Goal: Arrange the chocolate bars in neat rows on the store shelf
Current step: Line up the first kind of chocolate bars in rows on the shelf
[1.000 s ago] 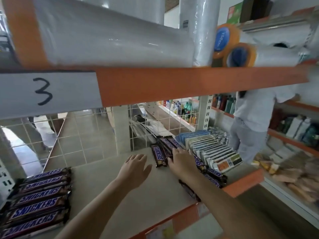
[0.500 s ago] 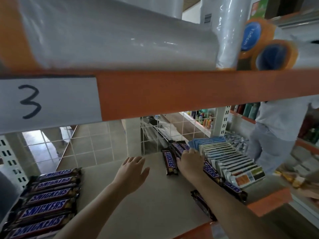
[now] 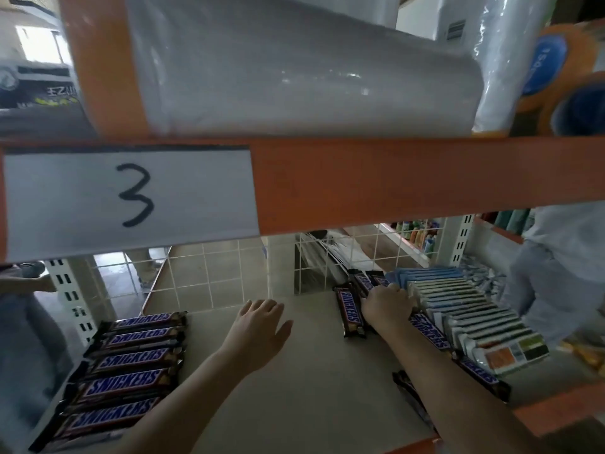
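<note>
Shelf (image 3: 311,381): your right hand (image 3: 388,308) grips bars; loose Snickers bar (image 3: 349,312) lies lengthwise just left; left hand (image 3: 262,329) spread, empty.

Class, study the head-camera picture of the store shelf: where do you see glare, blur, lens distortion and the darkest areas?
Head view: glare streaks run along the plastic-wrapped roll on the upper shelf; the wide lens bows the orange shelf edge and the picture's margins; the tape rolls at top right are smeared by blur; the Snickers row at lower left reads sharply; the left hand is evenly lit, casting only faint shadow.
</note>
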Action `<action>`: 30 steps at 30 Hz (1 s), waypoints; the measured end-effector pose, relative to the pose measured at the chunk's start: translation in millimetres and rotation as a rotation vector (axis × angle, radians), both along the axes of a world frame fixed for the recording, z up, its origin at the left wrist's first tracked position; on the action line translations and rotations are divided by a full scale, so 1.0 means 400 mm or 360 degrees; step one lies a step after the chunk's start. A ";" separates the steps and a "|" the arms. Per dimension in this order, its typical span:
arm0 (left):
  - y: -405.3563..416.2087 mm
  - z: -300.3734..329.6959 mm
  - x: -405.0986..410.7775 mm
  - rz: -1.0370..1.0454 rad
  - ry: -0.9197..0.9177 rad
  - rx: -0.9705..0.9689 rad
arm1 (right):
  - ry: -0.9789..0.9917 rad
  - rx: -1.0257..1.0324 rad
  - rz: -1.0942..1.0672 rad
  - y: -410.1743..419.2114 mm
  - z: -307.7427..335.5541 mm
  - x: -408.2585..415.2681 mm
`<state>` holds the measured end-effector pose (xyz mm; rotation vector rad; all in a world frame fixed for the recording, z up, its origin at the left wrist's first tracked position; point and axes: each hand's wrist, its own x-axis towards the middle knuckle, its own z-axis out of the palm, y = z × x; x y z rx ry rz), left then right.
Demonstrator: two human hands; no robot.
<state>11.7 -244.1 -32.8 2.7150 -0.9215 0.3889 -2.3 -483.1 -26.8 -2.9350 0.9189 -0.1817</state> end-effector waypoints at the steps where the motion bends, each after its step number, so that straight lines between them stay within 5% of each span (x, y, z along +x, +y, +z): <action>1: 0.006 0.000 -0.001 0.0004 -0.0002 -0.0002 | -0.0013 0.0003 -0.0016 0.000 0.003 0.001; 7: 0.035 0.002 -0.011 0.0004 0.0030 0.0024 | -0.0130 0.0032 -0.0052 0.010 0.006 -0.008; 14: 0.055 0.013 -0.020 -0.0031 0.0010 -0.0035 | -0.0177 -0.0311 0.0108 0.050 0.039 -0.046; 20: 0.062 0.008 -0.028 0.0015 -0.0108 -0.0139 | -0.0341 -0.0630 0.0577 0.101 0.058 -0.091; 26: 0.086 0.024 -0.046 0.0074 -0.0102 -0.0215 | -0.0977 -0.0851 0.1123 0.137 0.022 -0.120; 30: 0.120 0.028 -0.055 0.0062 -0.0199 -0.0263 | -0.1052 -0.0944 0.1328 0.184 0.029 -0.147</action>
